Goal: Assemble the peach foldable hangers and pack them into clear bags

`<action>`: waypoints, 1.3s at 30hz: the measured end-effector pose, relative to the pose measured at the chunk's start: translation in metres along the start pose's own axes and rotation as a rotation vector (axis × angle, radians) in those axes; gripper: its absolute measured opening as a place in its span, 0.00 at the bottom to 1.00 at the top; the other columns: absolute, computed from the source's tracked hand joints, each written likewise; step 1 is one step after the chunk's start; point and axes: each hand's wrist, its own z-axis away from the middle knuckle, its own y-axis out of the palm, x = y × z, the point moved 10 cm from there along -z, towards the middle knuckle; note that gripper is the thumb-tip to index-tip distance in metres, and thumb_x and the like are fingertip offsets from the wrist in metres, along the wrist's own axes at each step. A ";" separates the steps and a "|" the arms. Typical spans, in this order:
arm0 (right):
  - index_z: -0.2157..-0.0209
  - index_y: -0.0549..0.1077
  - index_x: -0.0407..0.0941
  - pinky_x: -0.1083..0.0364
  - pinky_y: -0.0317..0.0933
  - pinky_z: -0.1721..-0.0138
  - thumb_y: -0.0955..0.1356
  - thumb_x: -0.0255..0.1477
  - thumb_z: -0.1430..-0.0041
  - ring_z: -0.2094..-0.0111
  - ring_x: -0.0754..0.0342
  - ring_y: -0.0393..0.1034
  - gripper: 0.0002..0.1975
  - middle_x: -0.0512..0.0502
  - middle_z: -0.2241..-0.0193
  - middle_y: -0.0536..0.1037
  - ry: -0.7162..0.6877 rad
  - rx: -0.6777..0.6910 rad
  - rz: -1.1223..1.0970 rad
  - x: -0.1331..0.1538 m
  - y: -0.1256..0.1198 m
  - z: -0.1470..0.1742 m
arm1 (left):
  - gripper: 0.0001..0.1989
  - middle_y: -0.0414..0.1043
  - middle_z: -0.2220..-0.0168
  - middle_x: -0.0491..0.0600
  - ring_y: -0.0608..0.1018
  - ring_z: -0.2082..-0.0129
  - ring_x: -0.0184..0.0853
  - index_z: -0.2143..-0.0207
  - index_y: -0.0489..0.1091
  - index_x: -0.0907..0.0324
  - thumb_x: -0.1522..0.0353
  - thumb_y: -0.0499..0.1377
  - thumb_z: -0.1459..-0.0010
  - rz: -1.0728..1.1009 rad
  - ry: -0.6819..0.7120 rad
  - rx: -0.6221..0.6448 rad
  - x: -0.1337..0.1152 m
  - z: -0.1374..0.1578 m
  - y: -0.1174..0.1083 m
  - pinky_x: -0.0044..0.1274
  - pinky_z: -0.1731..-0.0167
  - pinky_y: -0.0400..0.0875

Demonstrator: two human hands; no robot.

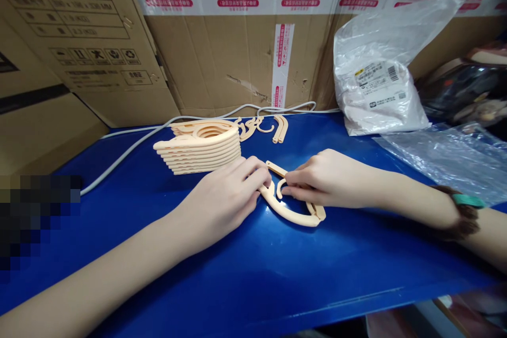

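A cream plastic folding hanger (pixel 292 216) lies on the blue table in front of me, its arms bent around and its small hook between my hands. My left hand (pixel 233 190) grips the left end of its curved arm with fingers closed. On the far side, my right hand (pixel 330 177) pinches the hanger near its hook, and the fingertips partly cover it. Just beyond my left hand sits a neat stack of matching hangers (pixel 202 156). Loose hanger pieces (pixel 280 129), some hooked and some straight, lie behind the stack and to its right.
Cardboard boxes (pixel 237 58) with printed tape stand along the back. A white plastic bag (pixel 376 90) with a label is at the back right, with clear plastic wrap (pixel 447 153) before it. A grey cable (pixel 130 156) crosses the blue table (pixel 237 285).
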 end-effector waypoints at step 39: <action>0.63 0.73 0.44 0.58 0.48 0.75 0.58 0.38 0.30 0.77 0.57 0.66 0.18 0.50 0.77 0.74 -0.002 -0.094 -0.165 0.006 -0.005 -0.004 | 0.19 0.68 0.56 0.47 0.72 0.55 0.35 0.56 0.63 0.56 0.83 0.46 0.44 0.402 -0.224 -0.005 0.028 0.006 0.013 0.28 0.55 0.66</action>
